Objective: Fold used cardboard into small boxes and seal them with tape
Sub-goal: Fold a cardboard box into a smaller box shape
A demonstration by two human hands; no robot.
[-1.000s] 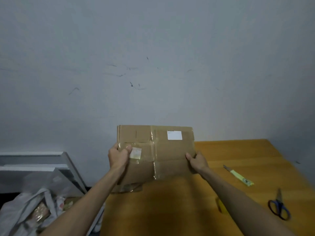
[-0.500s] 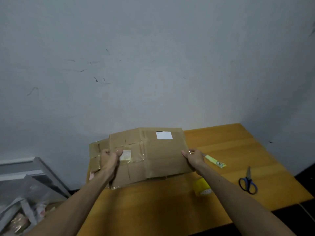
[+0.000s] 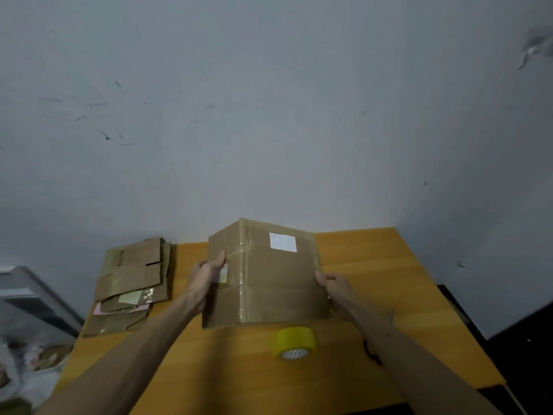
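Note:
A used brown cardboard piece [image 3: 278, 283] with old clear tape and a white label is bent along a vertical crease into a ridge above the wooden table [image 3: 374, 265]. My left hand [image 3: 206, 277] grips its left panel, thumb on the front face. At the right edge my right hand [image 3: 332, 284] holds the cardboard with curled fingers. A yellow tape roll [image 3: 294, 342] lies on the table just in front of the cardboard.
A pile of flattened cardboard pieces [image 3: 131, 283] lies on the table's left end. A grey wall stands right behind the table. Bags and a grey frame [image 3: 27, 301] sit on the floor to the left. My right forearm hides part of the table.
The cardboard went from flat to bent along its middle crease, with the left panel swung back. The view shifted, bringing the cardboard pile into sight and hiding the scissors and the knife.

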